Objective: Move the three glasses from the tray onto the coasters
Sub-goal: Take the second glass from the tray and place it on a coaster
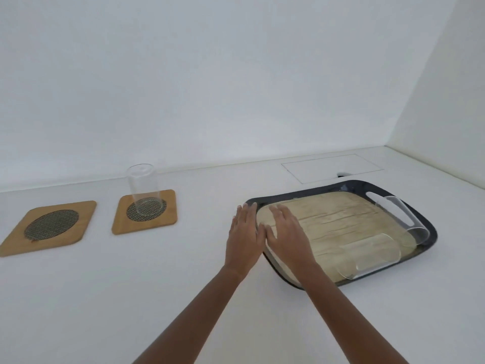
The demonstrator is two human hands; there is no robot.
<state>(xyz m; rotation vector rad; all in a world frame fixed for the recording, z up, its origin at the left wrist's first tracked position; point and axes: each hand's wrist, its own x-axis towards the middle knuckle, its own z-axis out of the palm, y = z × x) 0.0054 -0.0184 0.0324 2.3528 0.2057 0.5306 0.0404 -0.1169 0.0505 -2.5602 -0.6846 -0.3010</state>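
A clear glass (143,189) stands upright on a wooden coaster (119,223) with a mesh oval. A second coaster (86,208) lies bare to its left. Two clear glasses lie on their sides in the dark-rimmed tray (338,185) with a wood-look floor: one (402,219) along the right handle, one (370,256) near the front right corner. My left hand (245,232) hovers flat at the tray's left edge, fingers apart, holding nothing. My right hand (287,232) is spread over the tray's left part, touching no glass.
The white counter meets white walls at the back and right. A flush rectangular hatch (332,166) with a small dark notch sits behind the tray.
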